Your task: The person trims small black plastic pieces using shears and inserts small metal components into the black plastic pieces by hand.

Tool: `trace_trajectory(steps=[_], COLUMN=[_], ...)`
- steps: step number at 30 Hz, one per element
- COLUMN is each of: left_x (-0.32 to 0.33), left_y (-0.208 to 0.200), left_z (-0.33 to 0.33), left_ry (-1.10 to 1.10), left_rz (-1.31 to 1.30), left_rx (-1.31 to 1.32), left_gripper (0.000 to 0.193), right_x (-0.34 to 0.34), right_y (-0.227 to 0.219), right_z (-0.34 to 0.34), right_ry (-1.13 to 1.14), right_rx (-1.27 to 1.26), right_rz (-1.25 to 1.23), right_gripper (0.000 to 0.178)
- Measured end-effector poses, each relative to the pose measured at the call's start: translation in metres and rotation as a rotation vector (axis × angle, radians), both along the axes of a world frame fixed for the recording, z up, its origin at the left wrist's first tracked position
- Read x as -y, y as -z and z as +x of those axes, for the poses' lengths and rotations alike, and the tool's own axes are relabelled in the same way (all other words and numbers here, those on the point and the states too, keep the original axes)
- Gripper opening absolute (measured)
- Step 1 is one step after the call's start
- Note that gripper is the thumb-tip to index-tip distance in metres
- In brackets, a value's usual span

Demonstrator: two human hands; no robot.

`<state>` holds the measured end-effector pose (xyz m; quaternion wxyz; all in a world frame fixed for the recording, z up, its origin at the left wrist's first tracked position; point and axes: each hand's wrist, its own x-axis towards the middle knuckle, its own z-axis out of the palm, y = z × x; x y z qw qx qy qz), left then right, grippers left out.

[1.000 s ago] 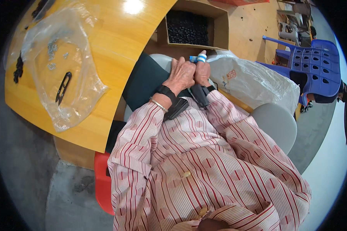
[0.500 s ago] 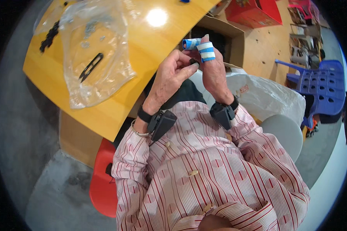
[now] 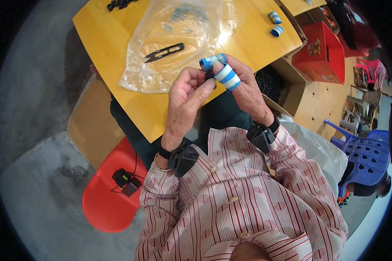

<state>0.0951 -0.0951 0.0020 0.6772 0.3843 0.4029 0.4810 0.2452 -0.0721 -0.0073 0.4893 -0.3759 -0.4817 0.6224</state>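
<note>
Over the table's near edge, my hands meet at a small dark piece (image 3: 210,75), mostly covered by the fingers. My left hand (image 3: 183,98) pinches it between thumb and forefinger, the other fingers curled in. My right hand (image 3: 249,89) closes on it from the other side; its thumb and forefinger wear blue-and-white striped wraps (image 3: 228,78). Just beyond, black thread snips (image 3: 164,52) lie on a clear plastic bag (image 3: 137,71), with small silvery pieces (image 3: 180,15) farther up on it.
Two loose striped wraps (image 3: 276,31) lie on the yellow table (image 3: 252,48). Right of it stand a cardboard box (image 3: 295,98) of small black parts and a red box (image 3: 320,56). A red chair (image 3: 102,193) bears a black device (image 3: 126,182); a blue chair (image 3: 368,150) stands far right.
My view has shifted, so the table sits farther right and more of the red chair shows. The two loose wraps have come into view. My hands stay together at the dark piece.
</note>
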Motion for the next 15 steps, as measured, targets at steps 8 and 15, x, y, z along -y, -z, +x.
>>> trace_trajectory(steps=[8, 15], left_x=[0.004, 0.008], left_y=[-0.015, -0.029], left_z=[-0.04, -0.042], left_ry=[-0.212, -0.256], left_rz=[0.069, 0.136], left_rx=[-0.131, -0.287], left_gripper=[0.028, 0.028], right_x=[-0.067, -0.08], right_y=[0.006, 0.033], right_z=[-0.031, -0.055], right_ry=[-0.012, -0.026], right_rx=[0.819, 1.149], right_rz=[0.671, 0.978], right_gripper=[0.022, 0.04])
